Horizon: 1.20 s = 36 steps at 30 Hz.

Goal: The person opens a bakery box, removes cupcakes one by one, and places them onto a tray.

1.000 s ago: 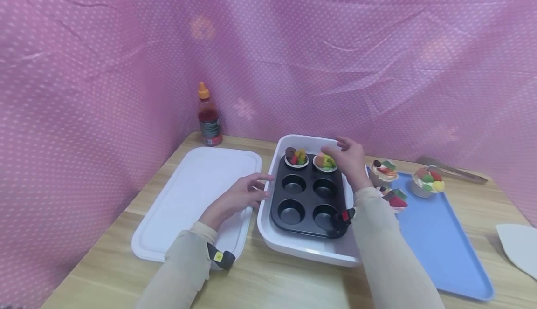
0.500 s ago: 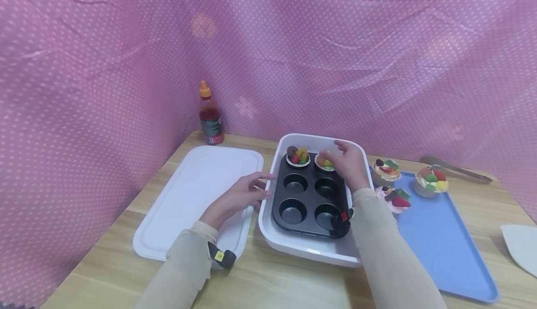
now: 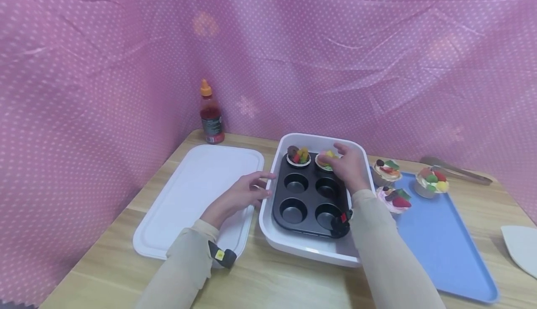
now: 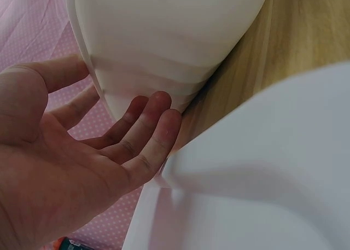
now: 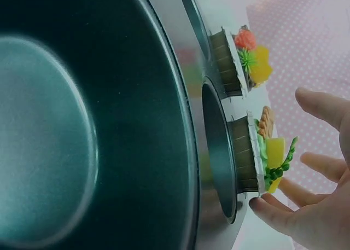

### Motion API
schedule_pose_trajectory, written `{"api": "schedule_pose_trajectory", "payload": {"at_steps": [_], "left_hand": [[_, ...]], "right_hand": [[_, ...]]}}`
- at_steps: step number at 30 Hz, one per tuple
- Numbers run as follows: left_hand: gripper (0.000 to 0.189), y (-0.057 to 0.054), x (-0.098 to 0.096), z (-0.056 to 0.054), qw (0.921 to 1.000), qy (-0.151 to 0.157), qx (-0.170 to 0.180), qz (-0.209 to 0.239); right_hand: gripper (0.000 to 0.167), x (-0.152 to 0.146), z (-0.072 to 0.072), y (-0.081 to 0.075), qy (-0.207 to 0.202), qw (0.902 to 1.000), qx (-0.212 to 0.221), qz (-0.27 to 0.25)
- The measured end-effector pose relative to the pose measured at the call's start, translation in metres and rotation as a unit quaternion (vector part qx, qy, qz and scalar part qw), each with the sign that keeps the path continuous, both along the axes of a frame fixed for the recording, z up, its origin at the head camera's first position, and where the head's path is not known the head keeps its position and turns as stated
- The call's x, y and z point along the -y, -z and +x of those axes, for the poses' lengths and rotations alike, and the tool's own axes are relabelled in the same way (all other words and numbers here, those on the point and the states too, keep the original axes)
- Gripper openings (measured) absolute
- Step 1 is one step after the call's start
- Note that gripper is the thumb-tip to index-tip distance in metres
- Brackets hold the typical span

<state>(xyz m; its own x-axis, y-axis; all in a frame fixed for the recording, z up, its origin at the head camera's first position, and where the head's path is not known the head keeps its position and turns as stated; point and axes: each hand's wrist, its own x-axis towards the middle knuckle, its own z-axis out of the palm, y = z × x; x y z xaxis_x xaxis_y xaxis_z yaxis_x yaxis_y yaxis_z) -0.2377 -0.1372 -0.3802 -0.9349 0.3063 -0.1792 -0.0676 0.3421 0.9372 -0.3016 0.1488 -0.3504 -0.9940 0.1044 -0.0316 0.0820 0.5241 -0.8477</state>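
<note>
A dark muffin tin (image 3: 310, 192) lies inside a white basin (image 3: 289, 249). One fruit-topped cupcake (image 3: 298, 155) sits in its far left cup, and a second cupcake (image 3: 324, 162), with yellow and green topping, is in the far right cup. My right hand (image 3: 351, 165) is at this second cupcake with fingers spread. The right wrist view shows a fingertip (image 5: 256, 204) right at its wrapper edge and no grip round it. My left hand (image 3: 243, 192) rests against the basin's left side. Its relaxed fingers (image 4: 158, 102) lie along the outer wall, with the thumb at the rim.
A white lid (image 3: 197, 192) lies left of the basin. To the right, a blue tray (image 3: 440, 243) bears three more cupcakes (image 3: 431, 182) at its far end. Tongs (image 3: 457, 171), a sauce bottle (image 3: 211, 118) and a white board (image 3: 522, 246) stand or lie around the table.
My right hand has shifted slightly at the far right cupcake, its thumb coming lower across the topping. The left hand stays at the basin's side. The head view has moved a little.
</note>
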Motion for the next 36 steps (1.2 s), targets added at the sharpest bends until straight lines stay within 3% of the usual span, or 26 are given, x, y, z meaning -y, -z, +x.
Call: {"api": "schedule_pose_trajectory", "payload": {"at_steps": [14,25,36], "left_hand": [[0.048,-0.004,0.001,0.002,1.0,-0.002,-0.001,0.001],[0.048,-0.004,-0.001,0.002,1.0,-0.002,0.001,-0.005],[0.048,-0.001,0.0,0.002,1.0,0.005,-0.007,0.0]], "right_hand": [[0.082,-0.002,-0.002,0.008,-0.008,0.9987,0.049,-0.014],[0.078,-0.003,-0.003,0.01,-0.01,0.998,0.056,-0.028],[0.067,0.0,-0.008,0.014,0.006,0.9998,0.018,0.009]]}}
